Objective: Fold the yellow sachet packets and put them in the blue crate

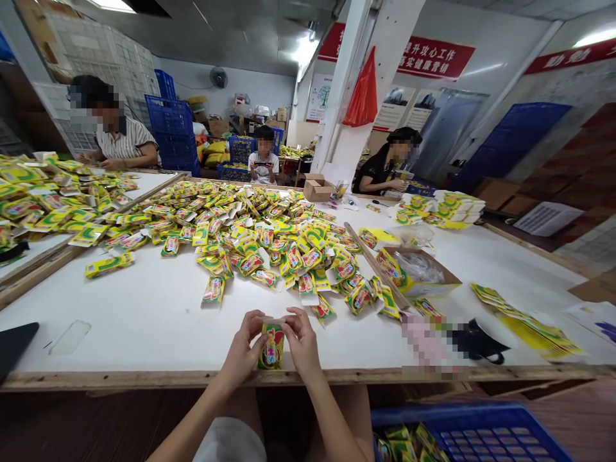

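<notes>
Both hands meet at the near edge of the white table (158, 314) on one small yellow carton (273, 346) printed in green and red. My left hand (244, 350) grips its left side with closed fingers. My right hand (301, 343) pinches the top flap on the right. A large heap of the same folded cartons (260, 237) lies across the table beyond my hands. Flat unfolded carton blanks (524, 317) lie stacked to the right.
An open cardboard box (423, 269) with plastic bags sits right of the heap. A blue crate (471, 433) holding finished cartons stands below the table at right. Three other people sit at the far sides. A wooden strip (86, 240) divides off a second table at left.
</notes>
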`<action>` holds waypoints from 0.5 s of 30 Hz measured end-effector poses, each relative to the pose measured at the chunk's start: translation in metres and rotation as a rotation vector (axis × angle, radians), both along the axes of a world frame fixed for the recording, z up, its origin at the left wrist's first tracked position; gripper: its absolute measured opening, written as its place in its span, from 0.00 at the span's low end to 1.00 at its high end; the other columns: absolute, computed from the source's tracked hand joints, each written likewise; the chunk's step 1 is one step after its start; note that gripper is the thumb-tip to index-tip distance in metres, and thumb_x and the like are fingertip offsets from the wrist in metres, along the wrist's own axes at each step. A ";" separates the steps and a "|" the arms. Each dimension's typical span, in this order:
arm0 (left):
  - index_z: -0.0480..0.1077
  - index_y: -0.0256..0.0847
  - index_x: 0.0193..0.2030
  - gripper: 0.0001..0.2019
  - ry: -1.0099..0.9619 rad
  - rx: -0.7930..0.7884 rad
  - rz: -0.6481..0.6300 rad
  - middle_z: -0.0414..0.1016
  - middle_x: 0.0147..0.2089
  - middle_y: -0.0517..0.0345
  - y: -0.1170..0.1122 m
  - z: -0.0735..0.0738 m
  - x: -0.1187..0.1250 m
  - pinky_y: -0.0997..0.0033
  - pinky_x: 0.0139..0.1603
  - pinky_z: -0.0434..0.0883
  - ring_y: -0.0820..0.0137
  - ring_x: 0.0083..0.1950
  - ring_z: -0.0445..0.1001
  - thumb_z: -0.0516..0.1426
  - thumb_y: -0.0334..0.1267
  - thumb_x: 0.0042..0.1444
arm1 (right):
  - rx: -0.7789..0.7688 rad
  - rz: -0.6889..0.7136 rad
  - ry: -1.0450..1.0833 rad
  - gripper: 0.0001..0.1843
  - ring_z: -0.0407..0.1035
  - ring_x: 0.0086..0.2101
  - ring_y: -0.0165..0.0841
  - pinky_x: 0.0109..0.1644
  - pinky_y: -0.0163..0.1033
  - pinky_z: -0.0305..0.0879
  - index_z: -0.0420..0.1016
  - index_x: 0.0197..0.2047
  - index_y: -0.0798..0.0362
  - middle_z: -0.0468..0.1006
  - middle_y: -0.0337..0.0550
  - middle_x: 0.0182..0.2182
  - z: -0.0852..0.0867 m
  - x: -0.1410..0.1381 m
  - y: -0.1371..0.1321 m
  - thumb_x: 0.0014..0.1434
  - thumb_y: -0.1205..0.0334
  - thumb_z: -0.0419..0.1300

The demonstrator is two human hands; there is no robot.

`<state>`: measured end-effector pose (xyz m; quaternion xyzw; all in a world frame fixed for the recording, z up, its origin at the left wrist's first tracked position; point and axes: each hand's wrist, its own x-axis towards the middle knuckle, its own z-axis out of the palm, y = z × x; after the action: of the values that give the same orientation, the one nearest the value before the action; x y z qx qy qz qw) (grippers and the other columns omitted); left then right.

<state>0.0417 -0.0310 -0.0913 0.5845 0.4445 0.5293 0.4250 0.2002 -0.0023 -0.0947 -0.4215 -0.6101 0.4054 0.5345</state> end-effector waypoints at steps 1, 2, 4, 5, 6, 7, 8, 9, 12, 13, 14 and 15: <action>0.66 0.43 0.50 0.13 0.005 -0.001 0.009 0.74 0.49 0.51 -0.001 0.000 0.001 0.61 0.56 0.69 0.64 0.53 0.73 0.55 0.40 0.58 | 0.017 0.017 -0.018 0.11 0.73 0.38 0.34 0.44 0.39 0.69 0.74 0.45 0.51 0.78 0.43 0.36 0.002 0.000 -0.003 0.61 0.60 0.57; 0.67 0.42 0.48 0.12 0.024 -0.002 0.019 0.75 0.48 0.51 -0.001 0.000 0.001 0.62 0.54 0.70 0.64 0.51 0.74 0.54 0.41 0.58 | 0.041 0.046 -0.049 0.09 0.73 0.39 0.35 0.45 0.39 0.69 0.76 0.43 0.51 0.78 0.44 0.36 0.004 0.000 -0.006 0.61 0.61 0.56; 0.71 0.41 0.42 0.10 0.065 -0.007 0.045 0.77 0.44 0.51 -0.002 0.002 0.002 0.64 0.51 0.71 0.64 0.47 0.75 0.55 0.43 0.58 | 0.089 0.096 -0.103 0.09 0.72 0.42 0.36 0.45 0.39 0.69 0.77 0.39 0.52 0.78 0.45 0.38 0.010 0.000 -0.012 0.61 0.61 0.56; 0.72 0.41 0.40 0.10 0.072 -0.012 0.060 0.77 0.43 0.52 -0.003 0.003 0.002 0.64 0.49 0.71 0.64 0.46 0.75 0.55 0.44 0.58 | 0.103 0.104 -0.117 0.09 0.71 0.42 0.36 0.45 0.38 0.69 0.78 0.39 0.52 0.77 0.46 0.39 0.013 -0.001 -0.014 0.61 0.61 0.56; 0.72 0.40 0.40 0.10 0.072 -0.020 0.076 0.77 0.42 0.52 -0.003 0.004 0.002 0.65 0.48 0.71 0.64 0.45 0.75 0.55 0.44 0.58 | 0.109 0.095 -0.123 0.09 0.71 0.42 0.36 0.44 0.38 0.69 0.77 0.39 0.52 0.77 0.46 0.39 0.014 -0.002 -0.015 0.61 0.61 0.56; 0.73 0.40 0.40 0.11 0.068 -0.028 0.091 0.77 0.41 0.52 -0.002 0.006 0.003 0.66 0.47 0.71 0.64 0.44 0.75 0.56 0.44 0.57 | 0.109 0.074 -0.128 0.09 0.72 0.41 0.36 0.43 0.38 0.69 0.77 0.39 0.52 0.77 0.46 0.38 0.016 -0.004 -0.016 0.60 0.61 0.57; 0.73 0.40 0.39 0.10 0.063 -0.038 0.105 0.78 0.40 0.53 -0.002 0.007 0.003 0.66 0.46 0.71 0.65 0.42 0.75 0.56 0.44 0.57 | 0.102 0.046 -0.135 0.08 0.72 0.39 0.35 0.42 0.38 0.69 0.77 0.38 0.52 0.77 0.45 0.37 0.017 -0.006 -0.016 0.60 0.61 0.57; 0.72 0.40 0.39 0.10 0.060 -0.046 0.122 0.77 0.39 0.54 -0.001 0.008 0.004 0.67 0.44 0.71 0.65 0.41 0.75 0.56 0.44 0.56 | 0.089 0.019 -0.145 0.08 0.72 0.38 0.35 0.41 0.37 0.69 0.76 0.38 0.53 0.77 0.45 0.36 0.017 -0.008 -0.014 0.60 0.61 0.57; 0.72 0.40 0.36 0.10 0.048 -0.058 0.175 0.76 0.33 0.56 0.004 0.009 0.006 0.70 0.38 0.71 0.67 0.35 0.73 0.57 0.44 0.56 | 0.036 -0.022 -0.183 0.08 0.72 0.34 0.34 0.39 0.37 0.69 0.75 0.36 0.53 0.78 0.44 0.33 0.018 -0.010 -0.008 0.59 0.60 0.57; 0.72 0.39 0.35 0.10 0.042 -0.061 0.181 0.75 0.32 0.57 0.005 0.008 0.006 0.70 0.38 0.70 0.68 0.35 0.73 0.57 0.44 0.56 | 0.023 -0.023 -0.196 0.08 0.72 0.34 0.34 0.38 0.37 0.69 0.75 0.35 0.54 0.78 0.43 0.32 0.018 -0.009 -0.006 0.59 0.59 0.57; 0.72 0.39 0.35 0.10 0.033 -0.071 0.176 0.75 0.32 0.57 0.006 0.007 0.006 0.70 0.39 0.71 0.67 0.35 0.73 0.57 0.45 0.56 | 0.016 -0.020 -0.203 0.09 0.72 0.33 0.34 0.38 0.37 0.69 0.75 0.34 0.54 0.78 0.43 0.31 0.018 -0.009 -0.005 0.59 0.59 0.57; 0.72 0.39 0.35 0.11 0.020 -0.085 0.164 0.76 0.33 0.56 0.006 0.006 0.006 0.69 0.40 0.71 0.67 0.36 0.73 0.57 0.45 0.56 | 0.012 -0.011 -0.205 0.09 0.72 0.33 0.35 0.38 0.37 0.69 0.75 0.34 0.53 0.79 0.43 0.31 0.017 -0.008 -0.005 0.59 0.58 0.57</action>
<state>0.0473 -0.0248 -0.0850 0.5327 0.5171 0.5372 0.4002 0.1924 -0.0070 -0.0776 -0.4609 -0.6616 0.3535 0.4741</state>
